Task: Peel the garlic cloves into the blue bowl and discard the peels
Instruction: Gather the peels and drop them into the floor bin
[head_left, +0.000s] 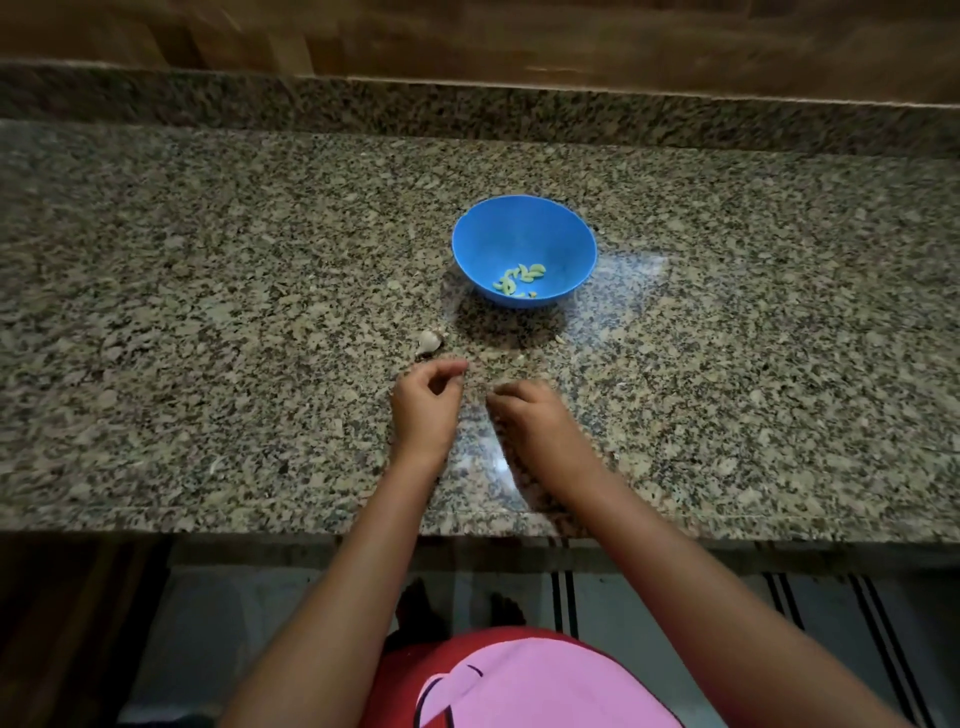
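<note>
A person stands at a speckled stone table (208, 260) with both bare hands low over it and close together. The left hand (423, 410) has its fingers (451, 370) curled toward the thumb as if pinching something small, but whether they hold anything cannot be told. The right hand (535, 415) is blurred, with fingers bent down to the surface, and its grip cannot be told either. Just beyond the left fingertips lies a pale garlic piece (430, 342) in its skin — probably kept near for the next peeling. Farther ahead of both hands sits the blue bowl (519, 228), with a few peeled cloves (519, 278) at its bottom. Pale scraps of peel (560, 339) lie between the fingers and the bowl — likely what the hands mean to gather and discard. Nothing taller blocks the reach to the bowl. A wooden wall (467, 36) backs the table.
</note>
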